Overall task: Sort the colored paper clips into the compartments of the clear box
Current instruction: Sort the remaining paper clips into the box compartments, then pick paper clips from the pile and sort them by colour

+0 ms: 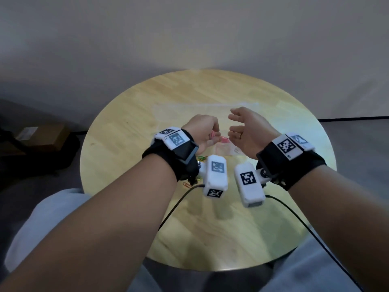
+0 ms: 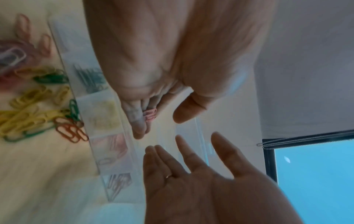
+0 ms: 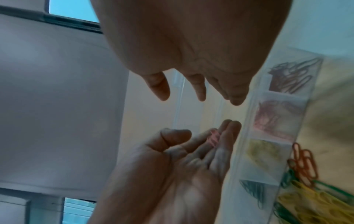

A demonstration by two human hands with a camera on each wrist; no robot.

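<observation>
Left hand [image 2: 153,63]: fingers [image 2: 138,121] curled round pink clips [image 2: 150,114], above the clear box [image 2: 134,151] at frame centre.
Right hand [image 2: 191,174]: fingers spread, empty, just beside.
Risk: loose hold; clips may drop into the yellow compartment [image 2: 103,116] rather than the pink compartment [image 2: 113,144].
Room: unsorted pile [image 2: 34,106] crowds the box's left wall; table [image 1: 210,228] bare at lower centre.
</observation>
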